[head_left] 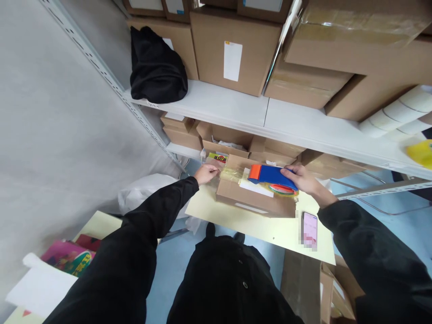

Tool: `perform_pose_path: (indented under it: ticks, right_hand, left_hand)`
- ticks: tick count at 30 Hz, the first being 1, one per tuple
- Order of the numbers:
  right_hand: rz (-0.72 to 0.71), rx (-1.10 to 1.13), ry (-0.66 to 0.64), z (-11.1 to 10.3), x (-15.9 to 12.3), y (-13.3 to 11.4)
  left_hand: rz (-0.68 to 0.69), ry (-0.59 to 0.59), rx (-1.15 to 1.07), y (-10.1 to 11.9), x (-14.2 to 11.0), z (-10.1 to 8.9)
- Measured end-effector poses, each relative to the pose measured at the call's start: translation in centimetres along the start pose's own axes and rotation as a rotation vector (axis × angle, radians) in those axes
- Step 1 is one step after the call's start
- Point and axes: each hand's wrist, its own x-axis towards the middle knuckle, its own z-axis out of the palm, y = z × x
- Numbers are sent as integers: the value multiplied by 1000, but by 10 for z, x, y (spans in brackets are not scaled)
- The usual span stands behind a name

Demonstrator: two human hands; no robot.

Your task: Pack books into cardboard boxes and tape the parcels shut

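The right grip (300, 179) squeezes a long blue-and-orange plastic tape cutter (272, 174), pointing left over a brown cardboard box (251, 202). Left grip (205, 174), by the box's left end: can't tell if pinching.

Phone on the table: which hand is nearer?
Right. The right hand grips the tape dispenser, just beyond the phone; the left hand is farther off, by the left end of the carton.

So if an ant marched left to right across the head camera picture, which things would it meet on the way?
White paper → white plastic bag → left hand → tape dispenser → phone → white rolls.
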Motion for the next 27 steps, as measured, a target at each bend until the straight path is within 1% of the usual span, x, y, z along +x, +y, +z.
perform_pose_path:
  ticks: [3, 6, 8, 10, 12, 14, 15, 16, 17, 19, 20, 23, 25, 27]
  right_hand:
    - [10, 11, 2, 1, -1, -1]
    - [12, 11, 12, 2, -2, -1]
    - [10, 12, 20, 3, -3, -1]
    - [-6, 7, 27, 3, -3, -2]
    - [-24, 1, 31, 3, -4, -3]
    - [-33, 0, 34, 4, -4, -5]
    - [-32, -3, 36, 4, -4, -5]
    - [-30, -8, 39, 4, -5, -6]
    - [-31, -15, 43, 4, -5, -6]
    - [-43, -33, 48, 4, -5, -7]
    - [-48, -43, 49, 5, -5, -8]
    - [-50, -84, 50, 6, -4, -9]
    - [-54, -110, 45, 7, -2, -10]
    - [-63, -134, 36, 7, -1, -11]
  left_hand:
    - [109, 17, 60, -3, -1, 8]
    - [123, 69, 154, -9, -2, 11]
    - [110, 80, 220, -14, -4, 8]
    - [130, 62, 293, -15, -8, 0]
    - [237, 27, 395, -6, -15, -9]
    - [411, -42, 525, 12, -23, -14]
    - [496, -98, 599, 23, -27, -14]
    - [556, -155, 674, 33, -31, -11]
    - [587, -192, 741, 43, -35, -5]
    - [597, -233, 837, 55, -41, 12]
    - [590, -236, 868, 57, -43, 20]
    - [554, -212, 928, 52, -45, 39]
    - [536, -204, 959, 47, -45, 42]
    - [522, -211, 988, 45, -44, 41]
